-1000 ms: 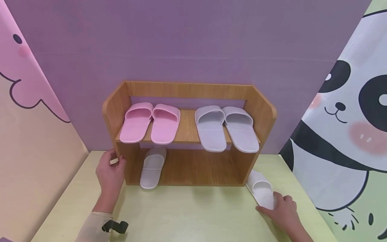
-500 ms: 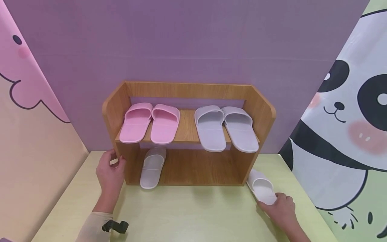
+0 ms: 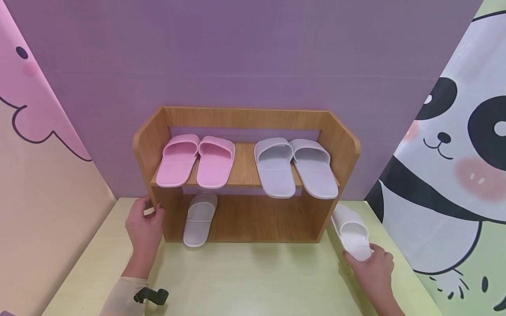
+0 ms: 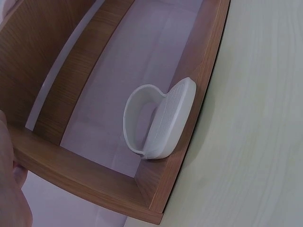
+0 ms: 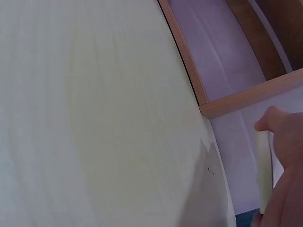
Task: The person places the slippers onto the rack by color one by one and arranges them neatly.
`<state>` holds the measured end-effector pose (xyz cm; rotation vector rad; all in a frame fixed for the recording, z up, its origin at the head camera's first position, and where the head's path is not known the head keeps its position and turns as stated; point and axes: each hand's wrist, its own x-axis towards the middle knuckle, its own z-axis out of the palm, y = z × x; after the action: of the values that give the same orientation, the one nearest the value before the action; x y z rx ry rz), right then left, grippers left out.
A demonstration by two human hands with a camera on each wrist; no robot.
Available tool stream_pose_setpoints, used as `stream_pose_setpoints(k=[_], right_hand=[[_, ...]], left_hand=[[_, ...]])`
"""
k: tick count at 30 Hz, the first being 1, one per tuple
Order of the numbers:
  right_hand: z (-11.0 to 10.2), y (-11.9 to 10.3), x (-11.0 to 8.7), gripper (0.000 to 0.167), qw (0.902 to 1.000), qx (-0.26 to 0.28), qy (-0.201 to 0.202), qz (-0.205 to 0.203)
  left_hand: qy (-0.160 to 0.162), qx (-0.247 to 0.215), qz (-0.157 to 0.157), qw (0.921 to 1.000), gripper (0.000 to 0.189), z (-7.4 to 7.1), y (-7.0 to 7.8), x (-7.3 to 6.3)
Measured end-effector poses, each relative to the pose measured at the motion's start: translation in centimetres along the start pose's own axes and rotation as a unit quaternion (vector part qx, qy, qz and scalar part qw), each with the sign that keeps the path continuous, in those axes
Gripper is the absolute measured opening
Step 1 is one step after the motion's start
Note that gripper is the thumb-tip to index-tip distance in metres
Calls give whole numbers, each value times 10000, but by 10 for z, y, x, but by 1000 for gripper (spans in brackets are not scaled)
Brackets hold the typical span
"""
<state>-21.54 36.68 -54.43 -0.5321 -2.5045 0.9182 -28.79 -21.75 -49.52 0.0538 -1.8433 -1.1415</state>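
A small wooden shoe rack (image 3: 237, 117) stands against the purple wall. My left hand (image 3: 145, 226) pinches the front edge of its left side panel; the left wrist view catches part of that hand at the edge. To the right of the rack, my right hand (image 3: 373, 267) holds a white slipper (image 3: 354, 239) by its heel end, toe toward the wall. The right wrist view shows this slipper's pale sole edge (image 5: 264, 165) beside my thumb. Another white slipper (image 3: 199, 221) sits at the left of the lower shelf, its heel jutting over the front.
On the upper shelf rest two pink slippers (image 3: 215, 169) at the left and two pale grey-lilac slippers (image 3: 276, 175) at the right. A pale wooden tabletop (image 3: 245, 281) spreads in front. Cartoon-printed side walls (image 3: 446, 175) flank it, the right one near my right hand.
My right hand has moved the held white slipper rightward and upward in the head view, away from the rack's right panel. The left hand and rack have stayed put.
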Motion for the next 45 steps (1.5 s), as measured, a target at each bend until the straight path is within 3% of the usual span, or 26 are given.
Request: stream_pose_setpoints(k=[12, 26, 33, 39, 45], right_hand=[[3, -11, 0, 84, 9898, 1035, 952, -248], [4, -18, -5, 90, 9715, 1832, 1443, -426], [2, -23, -9, 94, 9528, 2328, 1793, -767], [2, -26, -14, 100, 9428, 2359, 2034, -1184], [-1, -48, -27, 98, 9125, 2649, 2247, -2162]], left_hand=[[22, -2, -63, 10000, 22, 1, -2, 0], [50, -77, 67, 9999, 23, 1, -2, 1], [52, -57, 81, 9999, 22, 1, -2, 0], [4, -3, 13, 10000, 22, 1, 0, -1], [-16, 18, 5, 10000, 22, -1, 3, -1]])
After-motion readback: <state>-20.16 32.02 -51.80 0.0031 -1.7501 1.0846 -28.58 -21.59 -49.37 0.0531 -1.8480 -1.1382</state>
